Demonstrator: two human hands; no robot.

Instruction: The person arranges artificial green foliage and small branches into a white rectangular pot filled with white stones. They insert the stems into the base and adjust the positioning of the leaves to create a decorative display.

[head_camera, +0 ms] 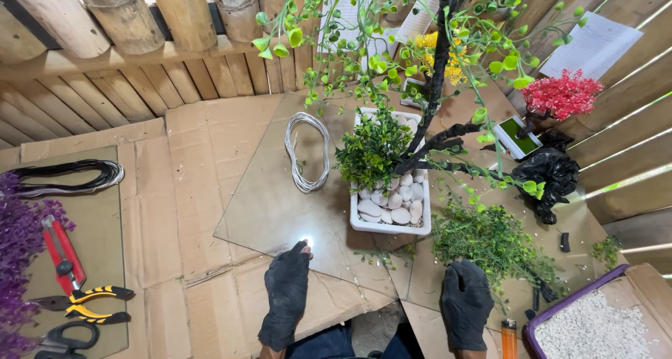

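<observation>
**Artificial bonsai mostly built, both gloved hands resting on the desk**

The little tree looks well along. A white rectangular planter (pixel 390 222) sits on a glass sheet (pixel 273 205) laid over flattened cardboard (pixel 196 191). It is filled with white pebbles (pixel 392 205), and a dark twisted trunk (pixel 437 86) rises from it. Thin stems with green buds (pixel 336 51) spread above, and a dense green clump (pixel 371 149) sits at the trunk's base.

Judging by what lies loose, foliage work remains. A heap of green sprigs (pixel 490 240) lies unattached just right of the planter, and a coil of white wire (pixel 306 152) lies unused just left of it.

The left hand (pixel 285 296), in a black glove, lies flat with released grip, fingertips touching the glass edge. The right hand (pixel 465 303), also gloved, rests open beside the sprigs, holding nothing.

Pliers with yellow handles (pixel 91 303), a red cutter (pixel 59 250) and scissors (pixel 52 338) lie far left, untouched. An orange lighter (pixel 509 334) and a purple tray of white gravel (pixel 588 327) sit near the right hand.
</observation>
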